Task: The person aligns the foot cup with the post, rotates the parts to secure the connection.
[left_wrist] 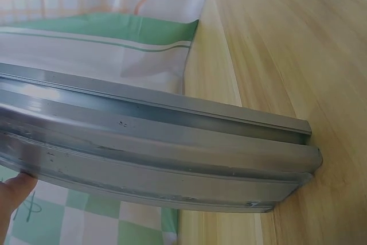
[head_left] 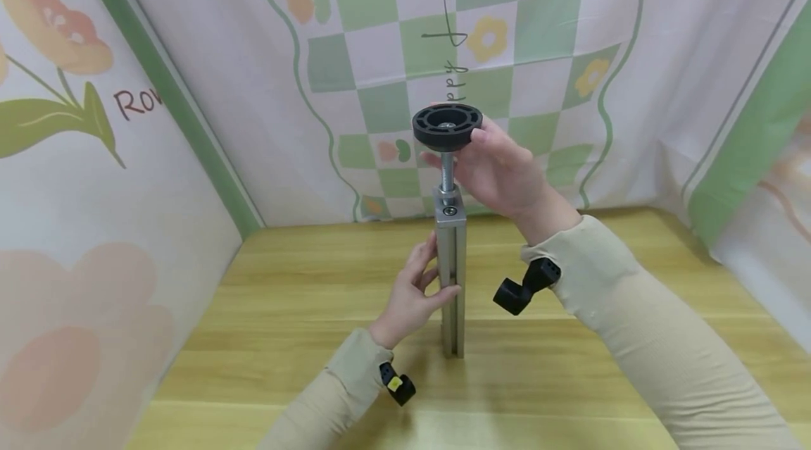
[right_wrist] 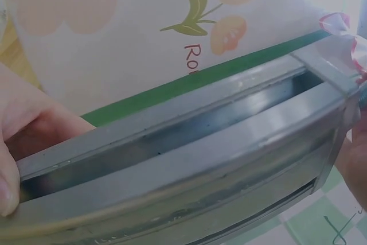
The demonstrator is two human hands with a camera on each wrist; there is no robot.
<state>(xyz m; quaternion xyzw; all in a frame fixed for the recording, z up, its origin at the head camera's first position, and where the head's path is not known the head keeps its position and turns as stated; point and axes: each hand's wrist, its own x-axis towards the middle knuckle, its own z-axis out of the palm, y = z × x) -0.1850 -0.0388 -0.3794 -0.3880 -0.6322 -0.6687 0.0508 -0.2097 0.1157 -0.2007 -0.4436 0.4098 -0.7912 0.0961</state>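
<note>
An aluminium profile (head_left: 451,274) stands upright on the table, its lower end on the wood in the left wrist view. A threaded leveling foot with a round black base (head_left: 447,125) sticks up from its end plate (head_left: 450,213), base uppermost. My left hand (head_left: 415,295) grips the profile around its middle, thumb across the front side. At the top, my right hand (head_left: 497,168) holds the black base by its rim, thumb on the near edge and fingers partly hidden behind. The slotted profile (right_wrist: 172,147) fills much of the right wrist view.
The wooden table (head_left: 304,295) spreads around the profile. A printed cloth (head_left: 361,63) with green checks hangs behind it, and another patterned cloth wall (head_left: 76,225) rises at the left. Each wrist bears a black camera mount (head_left: 526,286).
</note>
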